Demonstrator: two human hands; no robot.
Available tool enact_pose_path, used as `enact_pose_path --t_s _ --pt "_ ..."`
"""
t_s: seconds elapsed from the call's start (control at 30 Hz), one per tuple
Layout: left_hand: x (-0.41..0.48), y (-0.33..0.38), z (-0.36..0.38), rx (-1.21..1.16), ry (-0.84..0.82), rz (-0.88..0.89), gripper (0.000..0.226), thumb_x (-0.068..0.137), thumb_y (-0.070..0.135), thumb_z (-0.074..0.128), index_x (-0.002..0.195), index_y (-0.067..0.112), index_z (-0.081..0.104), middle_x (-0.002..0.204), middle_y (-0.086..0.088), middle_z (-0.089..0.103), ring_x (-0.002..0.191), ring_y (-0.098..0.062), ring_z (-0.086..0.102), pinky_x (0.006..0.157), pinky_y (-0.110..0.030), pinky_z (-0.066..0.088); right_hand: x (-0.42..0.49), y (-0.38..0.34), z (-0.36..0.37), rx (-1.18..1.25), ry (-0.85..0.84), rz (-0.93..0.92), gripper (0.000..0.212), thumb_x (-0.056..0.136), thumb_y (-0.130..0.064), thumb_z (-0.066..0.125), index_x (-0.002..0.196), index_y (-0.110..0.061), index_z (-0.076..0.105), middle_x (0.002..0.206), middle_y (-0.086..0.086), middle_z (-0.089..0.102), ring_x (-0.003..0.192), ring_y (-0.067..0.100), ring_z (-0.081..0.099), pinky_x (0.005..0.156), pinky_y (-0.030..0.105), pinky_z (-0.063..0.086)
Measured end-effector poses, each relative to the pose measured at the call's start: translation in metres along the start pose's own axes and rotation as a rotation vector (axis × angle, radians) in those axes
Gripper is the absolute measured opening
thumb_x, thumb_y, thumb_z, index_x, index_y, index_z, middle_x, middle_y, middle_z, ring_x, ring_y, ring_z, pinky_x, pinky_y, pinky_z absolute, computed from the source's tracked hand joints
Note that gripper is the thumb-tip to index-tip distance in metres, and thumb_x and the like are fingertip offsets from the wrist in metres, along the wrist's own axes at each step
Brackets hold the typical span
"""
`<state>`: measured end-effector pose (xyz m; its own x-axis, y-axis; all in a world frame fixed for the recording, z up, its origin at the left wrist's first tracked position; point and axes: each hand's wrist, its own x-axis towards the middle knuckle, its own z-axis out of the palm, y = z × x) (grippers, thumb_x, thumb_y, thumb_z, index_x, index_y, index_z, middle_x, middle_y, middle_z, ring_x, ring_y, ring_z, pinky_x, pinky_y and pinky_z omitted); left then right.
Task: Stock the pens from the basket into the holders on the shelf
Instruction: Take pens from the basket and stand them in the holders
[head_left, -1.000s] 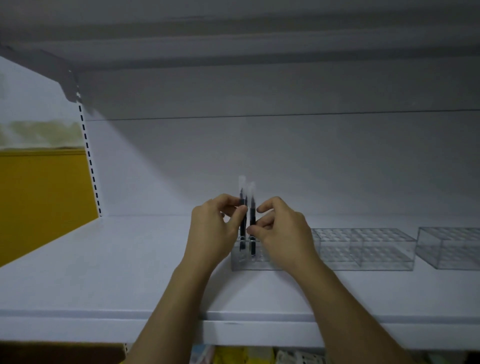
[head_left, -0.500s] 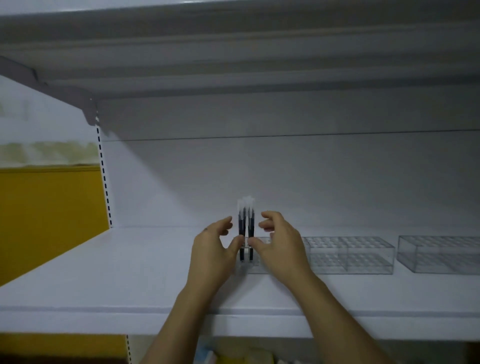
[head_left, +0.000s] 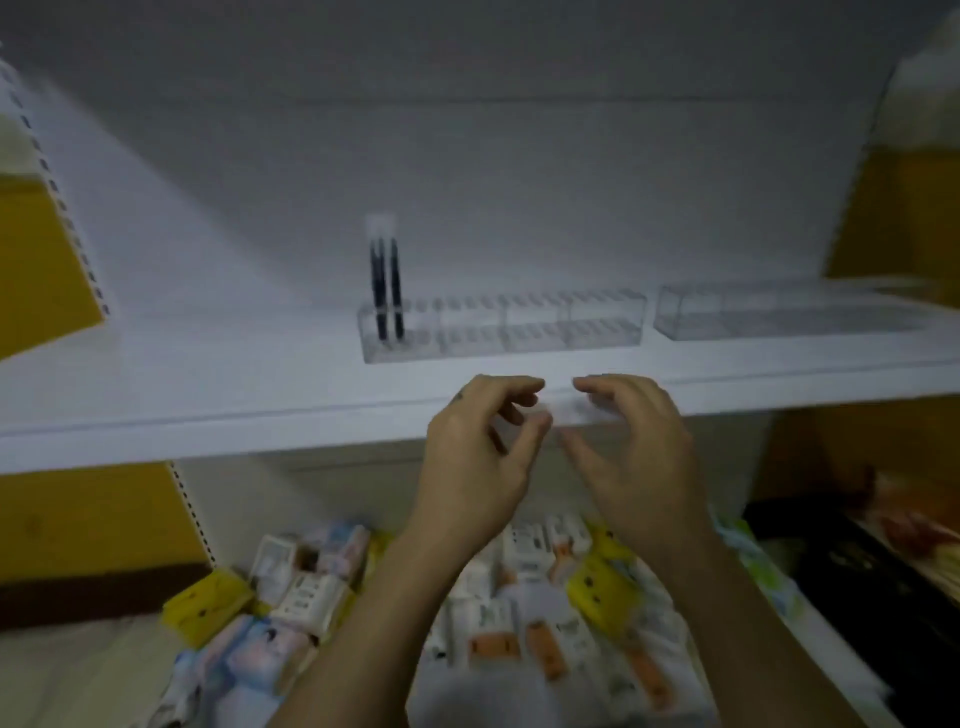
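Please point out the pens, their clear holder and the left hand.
pens (head_left: 380, 286), head view, dark barrels.
clear holder (head_left: 498, 338), head view, front wall.
left hand (head_left: 470, 467), head view, back of hand.

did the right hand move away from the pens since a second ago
Yes. The right hand has pulled back from the pens in the clear holder, toward the person, and is now open before the shelf edge.

White shelf (head_left: 182, 374) across frame, pale grey back panel (head_left: 519, 182) behind it, slotted upright strip (head_left: 57, 192) at left edge, yellow wall (head_left: 36, 260) beyond on both sides, dark brown band (head_left: 78, 587) low left, small coloured packets (head_left: 306, 597) heaped on lower level, light dim, edges motion-blurred.
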<state>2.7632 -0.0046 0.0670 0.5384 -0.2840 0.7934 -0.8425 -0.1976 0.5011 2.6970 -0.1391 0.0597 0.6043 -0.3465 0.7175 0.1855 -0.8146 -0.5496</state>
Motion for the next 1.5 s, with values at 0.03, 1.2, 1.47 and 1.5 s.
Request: enact_pose_path --t_s 0.03,1.2,1.47,1.5 --pt "-0.012 0.003 0.014 -0.023 -0.039 0.002 0.021 0.088 0.019 0.067 0.109 0.018 0.067 0.094 0.008 0.065 0.082 -0.002 0.058 0.065 -0.012 0.045 -0.016 0.012 -0.007 -0.036 0.001 0.019 0.036 0.08 -0.018 0.076 0.112 -0.024 0.062 0.11 -0.014 0.053 0.109 0.008 0.051 0.091 0.017 0.035" --pt "-0.442 -0.119 0.289 0.262 -1.459 -0.786 0.04 0.094 0.038 0.051 0.13 0.021 0.055 0.128 -0.007 0.051 0.109 -0.026 0.054 0.089 -0.038 0.053 -0.392 0.343 0.018 -0.36 -1.045 0.974 0.02 0.096 -0.005 0.045 0.109 0.0 0.059 0.113 0.02 0.06 0.104 0.033 0.057 0.085 0.038 0.049" --pt "-0.461 -0.12 0.318 0.462 -1.526 -0.81 0.053 0.091 0.031 0.049 0.142 0.021 0.039 0.141 -0.013 0.031 0.129 -0.034 0.031 0.1 -0.045 0.043 -0.405 0.359 0.043 -0.451 -1.062 0.728 0.032 0.093 -0.017 0.051 0.123 -0.013 0.056 0.129 0.011 0.051 0.118 0.028 0.047 0.094 0.034 0.039" --pt "-0.461 -0.119 0.32 0.461 -1.532 -0.83 0.054 0.091 0.03 0.049 0.143 0.022 0.038 0.144 -0.012 0.028 0.132 -0.033 0.029 0.102 -0.045 0.042 -0.407 0.357 0.047 -0.444 -1.066 0.708 0.035 0.093 -0.02 0.052 0.128 -0.014 0.054 0.133 0.012 0.049 0.121 0.029 0.045 0.096 0.035 0.038"
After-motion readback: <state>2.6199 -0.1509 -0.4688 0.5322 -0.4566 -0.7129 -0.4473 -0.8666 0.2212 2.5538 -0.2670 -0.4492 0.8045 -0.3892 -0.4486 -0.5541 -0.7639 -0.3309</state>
